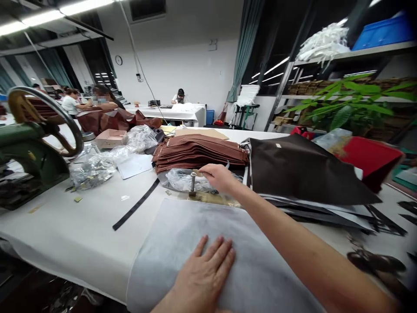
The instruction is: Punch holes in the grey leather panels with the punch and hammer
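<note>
My left hand (206, 271) lies flat on a pale grey sheet (156, 248), fingers stretched out over it. Beyond it, my right hand (219, 177) reaches in from the right with thumb and forefinger pinched together. What sits in the pinch, if anything, is too small to make out. Just left of those fingertips a small metal post (193, 184) stands upright on a dark base, at the far edge of the sheet. A clear plastic bag (177, 178) lies behind the post, and a stack of reddish-brown pieces (198, 152) rises behind the bag.
A large dark brown sheet (293, 169) tops a pile on the right. To the left are a dark strip (137, 204), a plastic bag of small metal parts (93, 169) and a green machine with a handwheel (29, 152). Several people sit at tables farther back.
</note>
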A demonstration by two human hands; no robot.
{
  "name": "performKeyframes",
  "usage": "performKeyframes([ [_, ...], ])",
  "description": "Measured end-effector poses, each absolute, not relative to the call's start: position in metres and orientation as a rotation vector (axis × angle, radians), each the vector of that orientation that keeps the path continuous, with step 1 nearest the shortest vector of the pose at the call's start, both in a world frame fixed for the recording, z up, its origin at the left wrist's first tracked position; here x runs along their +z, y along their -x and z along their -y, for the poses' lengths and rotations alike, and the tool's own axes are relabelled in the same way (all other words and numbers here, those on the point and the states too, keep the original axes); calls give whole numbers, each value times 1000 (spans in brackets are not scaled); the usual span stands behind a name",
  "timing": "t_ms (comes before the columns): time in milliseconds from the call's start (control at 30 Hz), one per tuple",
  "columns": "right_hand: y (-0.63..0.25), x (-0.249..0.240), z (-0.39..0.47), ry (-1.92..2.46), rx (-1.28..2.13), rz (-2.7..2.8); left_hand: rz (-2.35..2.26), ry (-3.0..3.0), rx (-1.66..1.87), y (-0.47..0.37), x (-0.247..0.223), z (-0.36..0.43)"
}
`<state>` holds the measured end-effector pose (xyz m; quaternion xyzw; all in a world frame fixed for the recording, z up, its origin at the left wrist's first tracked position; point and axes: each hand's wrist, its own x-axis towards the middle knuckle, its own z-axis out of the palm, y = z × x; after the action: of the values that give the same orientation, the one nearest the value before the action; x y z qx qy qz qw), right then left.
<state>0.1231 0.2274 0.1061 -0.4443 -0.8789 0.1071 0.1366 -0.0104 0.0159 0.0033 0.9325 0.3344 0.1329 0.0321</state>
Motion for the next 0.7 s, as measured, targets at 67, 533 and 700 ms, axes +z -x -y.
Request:
performKeyframes([
  [67,-86,95,-264,1431,355,2608,-1073,-2952,444,9,-4,-21],
  [533,-63,48,-307,1559,449,2698,-1387,-2941,1048,-7,-30,-30],
  [700,-77,58,-299,1548,409,2566,-1326,-2993,1056,-1,-39,-27],
])
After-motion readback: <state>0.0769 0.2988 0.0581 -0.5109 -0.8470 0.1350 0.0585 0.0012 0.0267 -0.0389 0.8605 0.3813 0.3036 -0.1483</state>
